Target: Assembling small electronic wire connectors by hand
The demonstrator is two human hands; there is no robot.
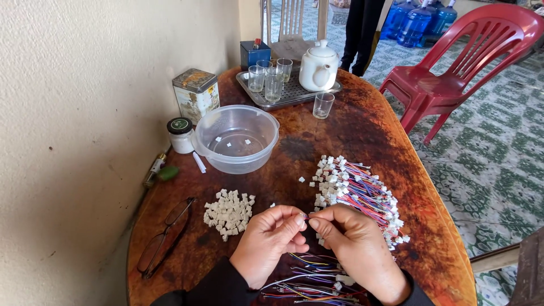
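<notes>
A home used for piecework, patterned green floor tiles point(493, 141), red plastic chair point(453, 68), worn wooden desk point(362, 124) against a plastered wall, white teapot point(318, 65) and small glasses on a metal tray point(294, 93), tea tin point(196, 93), blue water jugs point(416, 22) beyond

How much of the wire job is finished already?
Looks done: a big pile of wires with white plugs. In hand: the left hand and right hand pinch something tiny between their fingertips. Left: a heap of loose white plugs and bare wires near the table edge.
</notes>
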